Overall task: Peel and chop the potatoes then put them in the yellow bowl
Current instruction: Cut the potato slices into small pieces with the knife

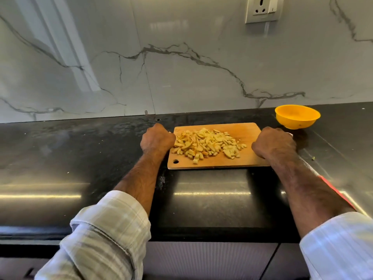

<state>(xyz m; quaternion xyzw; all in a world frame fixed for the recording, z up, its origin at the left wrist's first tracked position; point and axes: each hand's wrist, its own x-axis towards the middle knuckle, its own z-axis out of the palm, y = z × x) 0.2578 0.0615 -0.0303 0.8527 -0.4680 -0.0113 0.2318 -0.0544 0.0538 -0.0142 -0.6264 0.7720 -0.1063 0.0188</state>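
- wooden cutting board [248, 158] lay flat on your black stone counter [80, 150], its hanging hole at the near left corner.
- chopped potato pieces [207, 143] sat in a loose heap across the middle of that board, pale yellow, some with darker edges; all of them were on the board.
- your yellow bowl [297, 116] stood on the counter just beyond the board's far right corner, apart from it, close to the marble backsplash [181, 67]; nothing could be made out inside it.
- your left hand [157, 138] was at the board's left edge, fingers curled under and turned away from the camera, so whether they gripped the edge could not be told.
- your right hand [274, 143] covered the board's right edge, fingers likewise curled and hidden; a small pale tip showed past the knuckles, but whether the hand held it or the board could not be told.
- both rolled-up checked sleeves [109, 231] were at the bottom of the view.
- a red strip [335, 190] showed on the counter along your right forearm.
- a wall socket [263, 9] sat high on the backsplash.
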